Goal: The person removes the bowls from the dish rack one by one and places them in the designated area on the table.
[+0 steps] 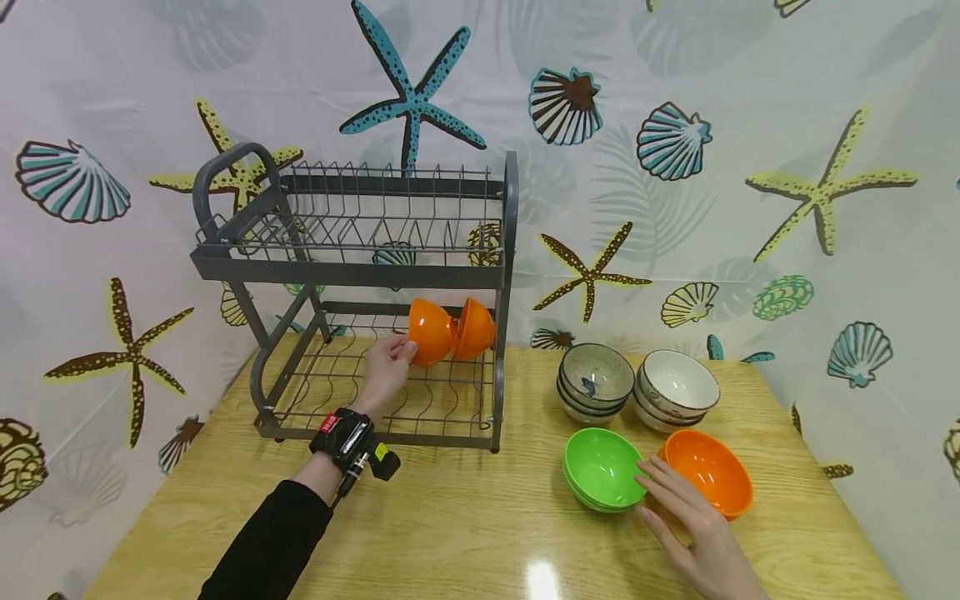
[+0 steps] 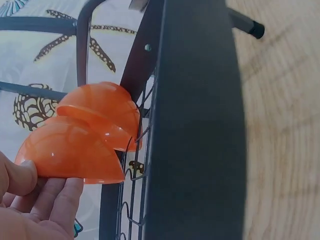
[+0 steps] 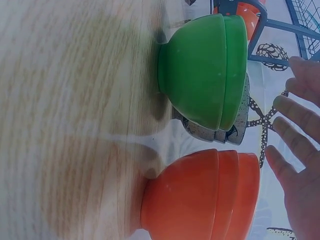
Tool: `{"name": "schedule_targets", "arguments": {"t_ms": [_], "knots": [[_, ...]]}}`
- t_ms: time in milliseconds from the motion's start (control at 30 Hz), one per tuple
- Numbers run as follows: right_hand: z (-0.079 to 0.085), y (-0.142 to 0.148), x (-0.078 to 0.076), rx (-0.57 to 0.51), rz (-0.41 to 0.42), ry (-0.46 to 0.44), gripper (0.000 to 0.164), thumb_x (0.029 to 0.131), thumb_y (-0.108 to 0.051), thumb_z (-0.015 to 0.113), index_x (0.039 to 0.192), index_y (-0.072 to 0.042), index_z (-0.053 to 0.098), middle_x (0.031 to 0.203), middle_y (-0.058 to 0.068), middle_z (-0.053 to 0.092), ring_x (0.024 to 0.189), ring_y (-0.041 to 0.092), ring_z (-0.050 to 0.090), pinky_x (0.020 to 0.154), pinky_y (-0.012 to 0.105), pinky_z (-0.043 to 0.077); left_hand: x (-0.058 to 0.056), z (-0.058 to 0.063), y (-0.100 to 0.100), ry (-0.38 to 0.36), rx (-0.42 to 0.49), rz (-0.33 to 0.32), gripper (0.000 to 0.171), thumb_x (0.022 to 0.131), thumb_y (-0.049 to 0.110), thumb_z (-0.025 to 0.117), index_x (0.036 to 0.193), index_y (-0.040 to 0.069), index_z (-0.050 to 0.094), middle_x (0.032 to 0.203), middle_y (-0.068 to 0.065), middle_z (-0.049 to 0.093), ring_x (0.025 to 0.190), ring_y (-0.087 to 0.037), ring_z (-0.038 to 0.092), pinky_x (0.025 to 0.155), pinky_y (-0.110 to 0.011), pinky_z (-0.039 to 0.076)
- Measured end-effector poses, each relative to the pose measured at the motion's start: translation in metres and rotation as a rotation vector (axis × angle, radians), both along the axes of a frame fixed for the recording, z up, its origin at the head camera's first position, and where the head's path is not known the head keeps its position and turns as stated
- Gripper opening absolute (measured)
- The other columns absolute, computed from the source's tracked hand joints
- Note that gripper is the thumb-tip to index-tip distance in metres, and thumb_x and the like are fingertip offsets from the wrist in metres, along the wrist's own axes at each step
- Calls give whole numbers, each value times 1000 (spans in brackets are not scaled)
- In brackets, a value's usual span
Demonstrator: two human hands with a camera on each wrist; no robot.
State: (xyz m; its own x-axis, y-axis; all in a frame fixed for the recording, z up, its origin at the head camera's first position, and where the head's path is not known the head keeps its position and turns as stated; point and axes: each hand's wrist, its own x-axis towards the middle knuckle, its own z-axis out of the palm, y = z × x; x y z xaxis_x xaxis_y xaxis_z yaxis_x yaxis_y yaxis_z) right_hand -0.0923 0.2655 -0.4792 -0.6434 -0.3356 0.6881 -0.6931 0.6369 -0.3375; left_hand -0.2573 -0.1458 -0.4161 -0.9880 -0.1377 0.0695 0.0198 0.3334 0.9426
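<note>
My left hand (image 1: 387,371) pinches the rim of an orange bowl (image 1: 432,333) on the lower shelf of the dish rack. In the left wrist view, thumb and fingers hold that bowl (image 2: 67,152) at its edge, its rim facing the fingers. A second orange bowl (image 1: 476,330) stands on its side just right of it, close against its base. My right hand (image 1: 697,529) hovers with spread fingers, holding nothing, over the gap between the stacked green bowls (image 1: 603,468) and the stacked orange bowls (image 1: 708,472). Both stacks sit upright on the table (image 1: 465,517).
The grey two-tier dish rack (image 1: 360,271) stands at the back left, its upper tier above my left hand. Behind the green and orange stacks are stacks of speckled grey bowls (image 1: 596,375) and white bowls (image 1: 681,383). A patterned cloth (image 1: 690,50) hangs behind the table.
</note>
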Motion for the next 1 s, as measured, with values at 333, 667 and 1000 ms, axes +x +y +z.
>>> {"name": "schedule_targets", "arguments": {"t_ms": [333, 667, 1000], "knots": [[6, 0, -1, -26, 6, -56, 58, 71, 10, 80, 126, -3, 68, 148, -7, 55, 145, 0, 41, 118, 7, 26, 25, 0, -10, 29, 58, -35, 31, 106, 14, 50, 128, -3, 63, 129, -24, 67, 120, -33, 65, 103, -44, 56], [12, 3, -10, -94, 8, -81, 60, 71, 16, 78, 127, -3, 68, 145, -13, 56, 142, -1, 45, 114, 5, 30, 58, 5, -12, 151, -47, -85, 28, 104, 11, 54, 125, -1, 67, 113, -22, 74, 84, -24, 64, 76, -27, 52], [26, -8, -18, -57, 27, -104, 56, 77, 12, 77, 130, -4, 67, 146, -7, 57, 144, 0, 43, 117, 6, 28, 85, 2, -8, 366, -207, -103, 20, 99, 7, 61, 113, -3, 72, 97, -18, 76, 71, -10, 58, 62, -20, 43]]}}
